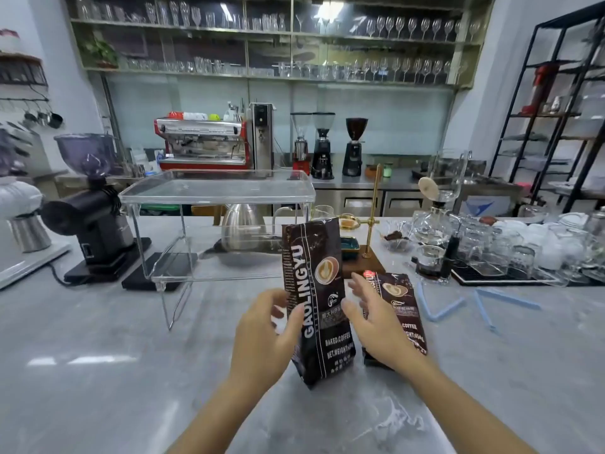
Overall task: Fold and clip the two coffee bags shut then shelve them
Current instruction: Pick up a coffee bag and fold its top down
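A tall dark brown coffee bag [314, 290] stands upright on the grey counter, its top unfolded. My left hand [265, 335] grips its left edge, thumb across the front. My right hand [373, 322] hovers with fingers spread just right of that bag, in front of a second, shorter coffee bag [401, 296] that stands behind it. Two light blue bag clips [442, 309] [501, 299] lie open on the counter to the right. A clear acrylic shelf [216, 191] stands behind and to the left.
A black grinder [95, 221] sits on the left, a steel kettle [244, 227] behind the shelf. A brass pour-over stand [373, 217], a siphon brewer [432, 224] and a tray of glasses [510, 253] crowd the right. A black rack [556, 109] stands far right.
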`<state>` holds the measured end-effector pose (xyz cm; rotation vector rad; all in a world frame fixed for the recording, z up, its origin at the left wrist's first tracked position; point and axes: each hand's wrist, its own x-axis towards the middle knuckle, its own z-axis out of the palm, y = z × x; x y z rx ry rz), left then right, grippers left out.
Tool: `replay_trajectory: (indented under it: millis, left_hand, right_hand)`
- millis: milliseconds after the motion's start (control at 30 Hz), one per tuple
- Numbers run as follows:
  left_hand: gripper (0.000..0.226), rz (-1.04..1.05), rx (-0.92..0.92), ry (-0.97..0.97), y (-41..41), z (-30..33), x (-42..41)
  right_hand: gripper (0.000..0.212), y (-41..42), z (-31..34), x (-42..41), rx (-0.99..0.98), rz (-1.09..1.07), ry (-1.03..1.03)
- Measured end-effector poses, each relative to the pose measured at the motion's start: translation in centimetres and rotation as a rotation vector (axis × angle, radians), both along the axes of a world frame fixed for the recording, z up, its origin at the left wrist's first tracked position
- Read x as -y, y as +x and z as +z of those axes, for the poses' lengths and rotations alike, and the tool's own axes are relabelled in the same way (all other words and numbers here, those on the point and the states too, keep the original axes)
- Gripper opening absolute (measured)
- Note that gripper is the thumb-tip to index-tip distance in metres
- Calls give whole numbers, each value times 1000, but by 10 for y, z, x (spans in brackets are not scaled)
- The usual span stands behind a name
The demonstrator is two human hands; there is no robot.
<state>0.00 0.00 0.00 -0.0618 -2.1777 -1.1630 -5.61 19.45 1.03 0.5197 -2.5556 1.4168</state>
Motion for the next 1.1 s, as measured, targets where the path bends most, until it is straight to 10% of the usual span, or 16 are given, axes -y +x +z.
replay_trajectory:
  millis: [433,1100]
  left_hand:
    - [32,-72,250,-22,12,-42,-4]
    - [35,22,261,763,28,-76,-28]
  right_hand:
    - [45,12,-22,4,78,-48,-117]
    - [69,72,-81,23,141,-161,-497]
